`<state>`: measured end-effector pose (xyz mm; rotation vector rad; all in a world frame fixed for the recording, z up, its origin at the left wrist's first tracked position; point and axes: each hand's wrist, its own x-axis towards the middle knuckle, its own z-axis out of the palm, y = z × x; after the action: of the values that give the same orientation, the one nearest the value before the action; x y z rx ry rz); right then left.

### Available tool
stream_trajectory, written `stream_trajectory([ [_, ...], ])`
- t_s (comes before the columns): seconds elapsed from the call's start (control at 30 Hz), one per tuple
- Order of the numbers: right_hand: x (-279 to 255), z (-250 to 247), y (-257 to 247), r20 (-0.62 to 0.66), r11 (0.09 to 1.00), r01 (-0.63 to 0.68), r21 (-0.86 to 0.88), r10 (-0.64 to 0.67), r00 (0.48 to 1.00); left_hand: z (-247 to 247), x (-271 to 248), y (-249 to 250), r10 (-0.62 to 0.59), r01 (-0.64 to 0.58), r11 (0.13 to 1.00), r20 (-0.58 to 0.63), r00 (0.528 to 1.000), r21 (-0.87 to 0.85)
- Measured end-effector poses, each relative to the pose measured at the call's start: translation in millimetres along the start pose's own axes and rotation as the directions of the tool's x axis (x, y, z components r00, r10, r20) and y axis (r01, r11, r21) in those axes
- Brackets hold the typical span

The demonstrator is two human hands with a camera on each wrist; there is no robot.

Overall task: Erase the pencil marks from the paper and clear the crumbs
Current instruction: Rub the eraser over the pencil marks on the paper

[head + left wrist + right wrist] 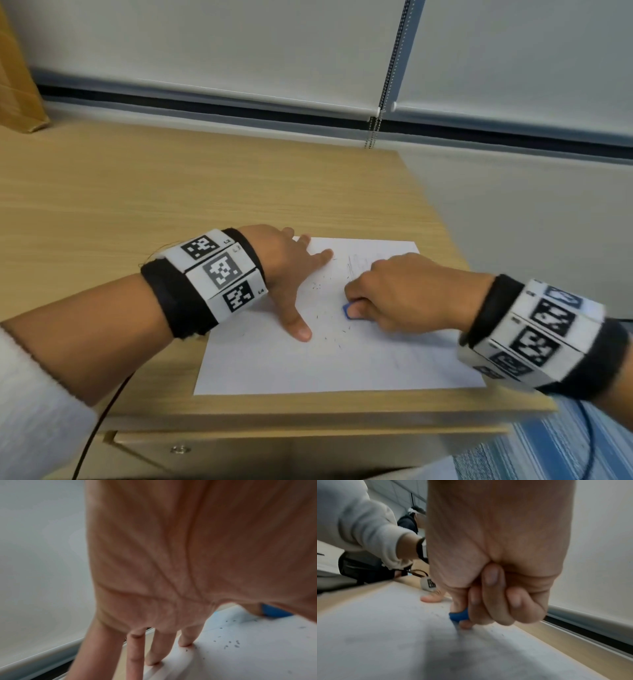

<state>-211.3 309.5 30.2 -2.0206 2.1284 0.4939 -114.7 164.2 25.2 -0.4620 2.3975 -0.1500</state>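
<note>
A white sheet of paper (308,363) lies on the wooden desk (171,192) near its front right corner. Faint pencil marks (359,262) show near the sheet's far edge. Dark eraser crumbs (334,334) are scattered over its middle. My left hand (291,270) lies flat on the paper's left part, fingers spread and straight, pressing it down. My right hand (394,294) grips a small blue eraser (346,310) with curled fingers and holds it against the paper. The blue eraser (458,614) shows under the thumb in the right wrist view; crumbs (229,643) lie beside my left fingertips (185,643).
The desk's right edge (442,219) runs close to the paper. A roller blind (239,51) with a bead chain (387,85) hangs behind. A cardboard piece (17,85) leans at the far left. A drawer with a lock (180,448) sits below the front edge.
</note>
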Motion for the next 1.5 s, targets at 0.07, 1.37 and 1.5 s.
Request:
stream_trajectory([
  [0.07,-1.7,5.9,0.9,-0.035,0.999,-0.023,0.024,0.024,0.999,0.2,0.1,0.4,0.001,-0.001,1.000,0.000,1.000,0.001],
  [1.37,-23.2,4.7,-11.4,0.068,0.994,0.082,-0.073,-0.078,0.995,10.0,-21.8,17.2,0.094,-0.094,0.995,-0.016,0.995,-0.019],
  [1.5,-28.3,13.2,-6.7,0.031,0.997,0.067,-0.035,-0.066,0.997,8.9,-20.7,18.9,0.087,-0.087,0.996,0.000,0.996,-0.021],
])
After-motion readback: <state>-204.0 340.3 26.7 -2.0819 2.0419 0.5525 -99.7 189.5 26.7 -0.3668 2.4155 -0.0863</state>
